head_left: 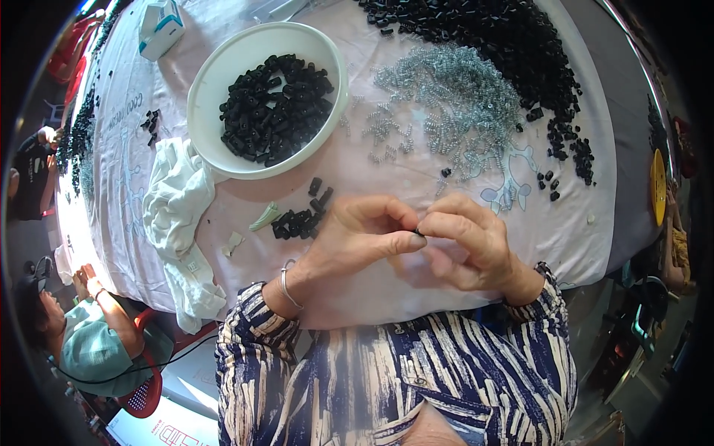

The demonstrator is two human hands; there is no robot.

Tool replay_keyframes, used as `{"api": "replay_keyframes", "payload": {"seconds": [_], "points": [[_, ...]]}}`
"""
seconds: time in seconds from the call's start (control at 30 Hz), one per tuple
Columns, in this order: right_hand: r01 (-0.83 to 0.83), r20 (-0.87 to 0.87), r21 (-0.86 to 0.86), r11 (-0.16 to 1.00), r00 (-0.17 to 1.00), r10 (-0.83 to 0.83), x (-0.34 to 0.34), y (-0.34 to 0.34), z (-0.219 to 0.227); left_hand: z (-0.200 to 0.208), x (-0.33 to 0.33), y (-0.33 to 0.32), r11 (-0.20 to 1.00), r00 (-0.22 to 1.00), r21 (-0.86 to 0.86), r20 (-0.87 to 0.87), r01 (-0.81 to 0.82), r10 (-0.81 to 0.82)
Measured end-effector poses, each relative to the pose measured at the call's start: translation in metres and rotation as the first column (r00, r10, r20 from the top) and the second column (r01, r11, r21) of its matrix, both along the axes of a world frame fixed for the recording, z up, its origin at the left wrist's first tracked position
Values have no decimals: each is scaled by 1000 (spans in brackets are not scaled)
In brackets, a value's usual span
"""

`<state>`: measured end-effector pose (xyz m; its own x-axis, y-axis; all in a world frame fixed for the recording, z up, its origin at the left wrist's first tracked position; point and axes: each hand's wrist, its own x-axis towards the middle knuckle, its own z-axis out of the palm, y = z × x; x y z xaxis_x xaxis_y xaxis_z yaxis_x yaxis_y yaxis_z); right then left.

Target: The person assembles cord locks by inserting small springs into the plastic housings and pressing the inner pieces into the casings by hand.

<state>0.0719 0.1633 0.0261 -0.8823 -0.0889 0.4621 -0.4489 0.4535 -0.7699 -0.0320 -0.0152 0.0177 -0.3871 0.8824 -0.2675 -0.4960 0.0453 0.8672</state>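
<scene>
My left hand [366,229], with a bracelet at its wrist, pinches a small black plastic piece [419,233] between thumb and forefinger. The fingertips of my right hand [474,236] close on the same piece from the other side, hiding most of it. Beside my left hand lies a little cluster of black plastic pieces [296,224]. Beyond my hands, a white bowl [197,111] holds many more of these black pieces. A heap of small metal springs [461,93] spreads over the cloth at the far right, bordered by a large pile of loose black parts [513,44].
A crumpled white cloth [177,201] lies left of the bowl, and a pale green scrap [263,216] rests near the cluster. At the far left stands a small white-and-blue box [161,31]. Another person [97,334] sits at the table's left side. Pink fabric [260,195] covers the table.
</scene>
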Motion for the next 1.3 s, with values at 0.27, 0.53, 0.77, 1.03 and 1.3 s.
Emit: {"api": "replay_keyframes", "payload": {"seconds": [0.27, 0.53, 0.77, 1.03, 1.3], "points": [[202, -269, 263, 944, 954, -129, -4, -13, -7, 2, -1, 3, 997, 979, -72, 204, 32, -17], [268, -321, 394, 879, 936, -142, 3, -10, -13, -5, 5, 4, 1000, 995, 3, 96, -21, 21], [200, -303, 315, 928, 948, -101, 3, -11, -15, -6, 4, 3, 1000, 993, -2, 122, 3, -3], [229, -335, 314, 921, 935, -118, 5, -14, -13, -6, 5, 2, 999, 980, 3, 195, 46, -46], [171, -253, 175, 970, 960, -123, 2, -9, -17, 1, 4, 3, 997, 972, -53, 234, 52, -38]]}}
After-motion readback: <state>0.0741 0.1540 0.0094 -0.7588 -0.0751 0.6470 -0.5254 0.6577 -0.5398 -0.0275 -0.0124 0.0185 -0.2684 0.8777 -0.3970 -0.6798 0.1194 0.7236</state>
